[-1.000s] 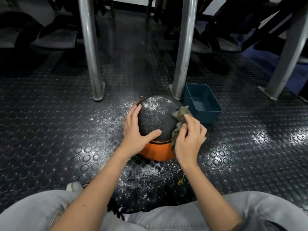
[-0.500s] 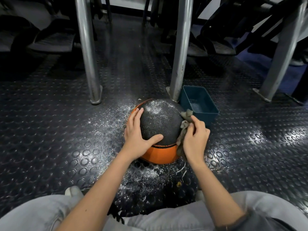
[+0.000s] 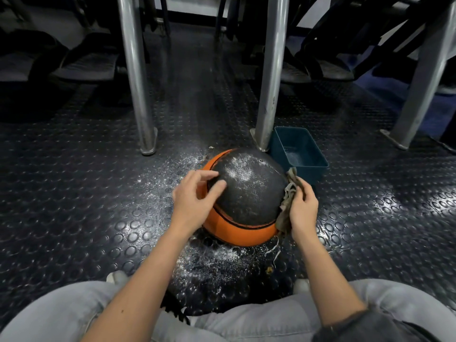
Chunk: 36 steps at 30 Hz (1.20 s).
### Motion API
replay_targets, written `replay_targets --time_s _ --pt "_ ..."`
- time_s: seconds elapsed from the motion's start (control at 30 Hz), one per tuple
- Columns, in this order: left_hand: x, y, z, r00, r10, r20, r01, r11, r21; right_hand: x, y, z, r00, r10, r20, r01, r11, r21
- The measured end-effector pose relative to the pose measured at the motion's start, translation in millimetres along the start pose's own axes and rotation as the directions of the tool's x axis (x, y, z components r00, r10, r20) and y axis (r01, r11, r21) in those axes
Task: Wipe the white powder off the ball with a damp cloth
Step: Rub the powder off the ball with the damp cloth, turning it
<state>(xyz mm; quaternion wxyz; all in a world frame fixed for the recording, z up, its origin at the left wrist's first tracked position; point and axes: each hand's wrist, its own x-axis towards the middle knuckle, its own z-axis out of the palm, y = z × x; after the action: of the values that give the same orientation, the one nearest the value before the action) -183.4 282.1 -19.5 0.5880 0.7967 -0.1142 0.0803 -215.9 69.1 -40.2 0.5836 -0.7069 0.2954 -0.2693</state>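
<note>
Resting place: your ball [image 3: 249,193] sits on the studded dark floor [image 3: 74,193] in front of your knees, near the foot of a metal leg [image 3: 271,70].
Axis: it is round, so you have no long axis to read; the black pebbled panel faces up toward you, and the orange part shows along the near lower edge and the left side.
Valve: a small hole [image 3: 261,161] lies near the top, on the far side.
Writing: no lettering or logo can be read on the ball.
Surface: white powder [image 3: 240,169] is patchy across the upper black panel, and the rest looks dark with fine specks.
Left hand: your left hand [image 3: 195,196] is relaxed, fingers spread and resting on the ball's upper left.
Right hand: your right hand [image 3: 303,208] grips the bunched grey cloth [image 3: 287,201] against the ball's right side.
Floor powder: spilled powder [image 3: 217,257] is scattered around the ball.
Tub: a blue tub [image 3: 311,154] stands just behind your right hand.
</note>
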Motion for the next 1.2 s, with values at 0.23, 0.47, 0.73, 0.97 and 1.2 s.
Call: replay_targets --time_s 0.23,0.47,0.73,0.97,1.2 --pt "0 -6 7 0.968 -0.249 0.035 0.251 0.957 -0.142 -10 -4 -10 0.993 0.107 -0.039 -0.098 0.978 0.187" --pt "-11 -8 16 0.945 -0.309 0.109 0.322 0.935 -0.147 -15 4 -11 0.995 0.095 -0.008 -0.093 0.984 0.155" --pt "-17 -8 3 0.925 -0.324 0.2 0.356 0.922 -0.149 -22 7 -17 0.996 0.087 -0.013 -0.085 0.987 0.137" --pt "-32 5 4 0.927 -0.305 0.219 0.322 0.946 -0.041 -36 6 -33 0.983 0.184 -0.013 -0.178 0.967 0.183" --pt "-41 15 -6 0.897 -0.377 0.23 0.395 0.918 -0.033 -54 -3 -45 0.983 0.181 0.034 -0.183 0.982 0.056"
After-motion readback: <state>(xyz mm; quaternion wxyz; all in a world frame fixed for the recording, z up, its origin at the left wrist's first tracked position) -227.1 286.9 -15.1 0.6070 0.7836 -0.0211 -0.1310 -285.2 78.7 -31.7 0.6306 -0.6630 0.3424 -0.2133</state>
